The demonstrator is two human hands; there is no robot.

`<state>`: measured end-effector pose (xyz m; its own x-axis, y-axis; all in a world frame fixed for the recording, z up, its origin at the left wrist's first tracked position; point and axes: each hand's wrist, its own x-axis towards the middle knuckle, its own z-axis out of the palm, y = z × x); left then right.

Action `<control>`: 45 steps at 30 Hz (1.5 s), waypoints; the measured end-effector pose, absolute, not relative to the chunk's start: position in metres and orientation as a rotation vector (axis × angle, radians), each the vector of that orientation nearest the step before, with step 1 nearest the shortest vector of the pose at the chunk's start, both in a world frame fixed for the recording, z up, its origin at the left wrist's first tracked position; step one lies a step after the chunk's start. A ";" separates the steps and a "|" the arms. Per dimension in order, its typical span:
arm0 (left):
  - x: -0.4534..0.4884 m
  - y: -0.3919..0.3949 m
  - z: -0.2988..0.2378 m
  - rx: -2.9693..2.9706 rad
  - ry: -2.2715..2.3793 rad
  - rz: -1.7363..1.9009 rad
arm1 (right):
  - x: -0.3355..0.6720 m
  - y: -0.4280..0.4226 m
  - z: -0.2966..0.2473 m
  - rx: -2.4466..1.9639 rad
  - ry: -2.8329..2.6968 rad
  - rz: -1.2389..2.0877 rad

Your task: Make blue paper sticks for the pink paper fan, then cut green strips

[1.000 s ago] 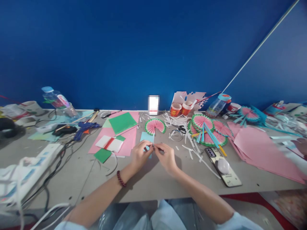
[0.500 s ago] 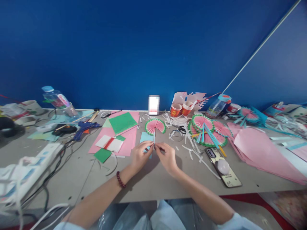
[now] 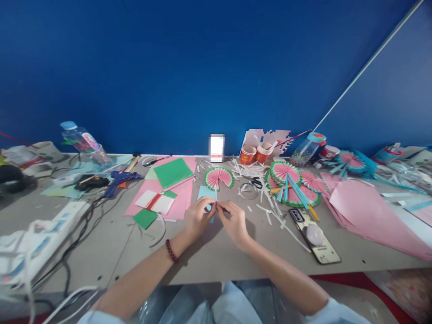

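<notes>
My left hand [image 3: 197, 218] and my right hand [image 3: 235, 220] meet at the middle of the table, both with fingertips pinched together. Between them they grip the thin stick of a small pink paper fan [image 3: 218, 177] with a green rim, which lies just beyond my fingers. A light blue paper piece [image 3: 205, 193] lies under the stick, partly hidden by my left hand. A dark red bead bracelet sits on my left wrist.
A phone [image 3: 315, 235] lies right of my hands, finished paper fans [image 3: 290, 181] and pink sheets [image 3: 367, 211] beyond it. Scissors [image 3: 256, 182], white paper strips, two red cups [image 3: 254, 154]. Left: pink and green paper [image 3: 172, 180], blue glue gun [image 3: 118, 180], cables, power strip [image 3: 50, 229], bottle [image 3: 81, 140].
My hands have stayed in place with small finger movements on the fan's stick. At the far right, something blurred by the pink sheets a second ago has gone from view.
</notes>
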<state>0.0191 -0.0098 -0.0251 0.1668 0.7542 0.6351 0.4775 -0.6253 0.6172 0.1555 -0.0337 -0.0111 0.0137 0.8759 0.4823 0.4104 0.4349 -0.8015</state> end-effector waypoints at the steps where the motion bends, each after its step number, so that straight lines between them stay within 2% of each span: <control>1: 0.019 -0.010 -0.024 2.165 1.192 1.435 | 0.156 -0.034 -0.011 -1.156 -1.592 0.538; 14: 0.017 -0.007 -0.020 2.081 1.234 1.426 | 0.156 -0.029 -0.015 -1.160 -1.318 0.928; 22: 0.013 -0.004 -0.014 2.064 1.253 1.396 | 0.157 -0.028 -0.015 -1.166 -1.247 0.991; 34: 0.017 -0.010 -0.019 2.155 1.285 1.348 | 0.158 -0.028 -0.017 -1.157 -1.392 0.813; 40: 0.017 -0.010 -0.021 2.390 1.274 1.416 | 0.158 -0.029 -0.013 -1.122 -1.551 0.588; 45: 0.015 -0.009 -0.024 2.528 1.303 1.334 | 0.157 -0.031 -0.016 -1.118 -1.615 0.521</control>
